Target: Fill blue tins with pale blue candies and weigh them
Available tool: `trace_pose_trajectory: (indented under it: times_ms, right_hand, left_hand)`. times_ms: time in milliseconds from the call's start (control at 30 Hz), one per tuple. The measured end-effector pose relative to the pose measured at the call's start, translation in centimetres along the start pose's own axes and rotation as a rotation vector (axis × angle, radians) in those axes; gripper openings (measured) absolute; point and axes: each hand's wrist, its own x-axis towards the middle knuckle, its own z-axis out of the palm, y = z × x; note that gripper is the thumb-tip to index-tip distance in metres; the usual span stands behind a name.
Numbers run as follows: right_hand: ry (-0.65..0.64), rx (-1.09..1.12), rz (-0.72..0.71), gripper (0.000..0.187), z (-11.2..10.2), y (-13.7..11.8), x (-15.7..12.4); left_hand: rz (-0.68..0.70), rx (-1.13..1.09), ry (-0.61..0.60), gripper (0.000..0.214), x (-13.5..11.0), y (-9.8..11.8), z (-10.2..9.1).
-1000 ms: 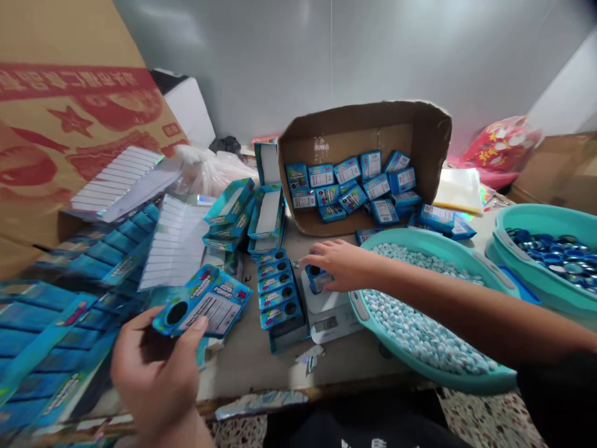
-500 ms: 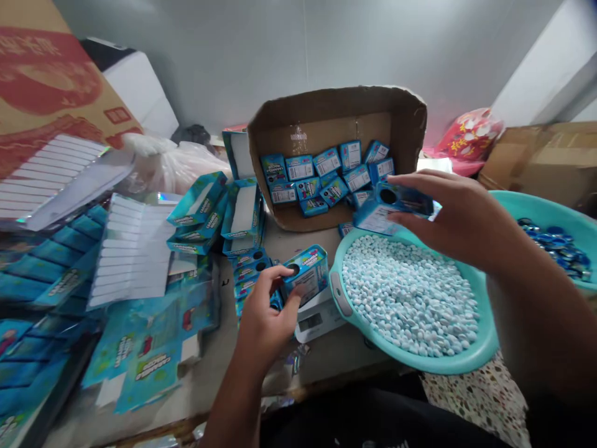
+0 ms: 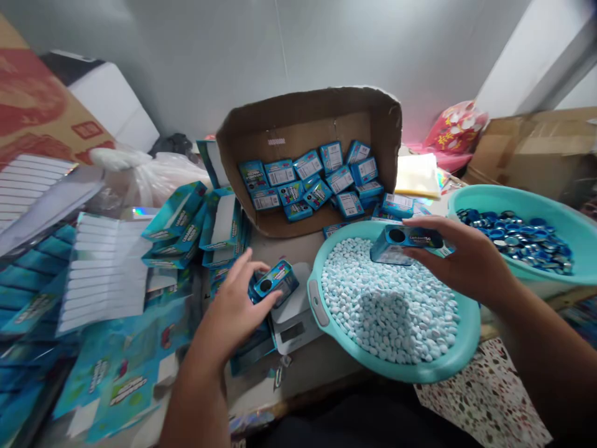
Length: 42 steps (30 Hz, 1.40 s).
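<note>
My right hand [image 3: 454,255] grips a small blue printed box [image 3: 394,244] between thumb and fingers. It is tilted, a round black hole showing in its end, above a turquoise basin [image 3: 396,371] full of pale blue and white candies [image 3: 359,292]. My left hand [image 3: 233,305] has its thumb and fingers around the end of another small blue box [image 3: 283,281], also with a round dark hole. That box is at the left edge of a white digital scale [image 3: 296,326]; whether it rests there I cannot tell.
A cardboard carton [image 3: 308,102] lies open behind, with several small blue boxes [image 3: 305,167] inside. At right stands a second turquoise basin [image 3: 578,218] holding blue and silver tins or caps [image 3: 517,236]. Blue trays [image 3: 175,218] and flat printed sheets [image 3: 107,386] cover the left.
My right hand has lowered its box over the candies. My left hand has moved its box left, off the middle of the scale, and its fingers have loosened. The view has shifted right.
</note>
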Motion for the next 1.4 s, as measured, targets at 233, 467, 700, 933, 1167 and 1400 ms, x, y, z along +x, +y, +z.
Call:
trace_pose_trajectory:
  times_ms: [233,467,700,933,1167,1400]
  right_hand:
    - [0.019,0.306,0.013,0.043,2.3,-4.4,1.4]
    - [-0.068,0.469,0.548,0.049,5.9,4.8,0.3]
    - [-0.628,0.033,0.516,0.053,8.1,7.3,-1.3]
    - [-0.797,0.028,0.503,0.051,7.9,6.2,-2.6]
    - [-0.857,0.086,0.620,0.080,6.7,3.9,-3.7]
    - [-0.926,0.452,0.778,0.061,8.1,3.2,-0.9]
  left_hand:
    - [0.185,-0.647,-0.159,0.081,2.6,11.3,5.4]
    - [-0.048,-0.800,-0.153,0.042,5.3,12.4,12.2]
    - [-0.093,-0.560,-0.265,0.034,3.8,11.2,11.2]
    - [-0.053,-0.448,-0.285,0.034,3.5,10.6,11.5]
    - [-0.051,-0.549,-0.268,0.037,3.8,10.0,12.3]
    - [-0.178,-0.487,-0.311,0.030,4.7,10.2,11.7]
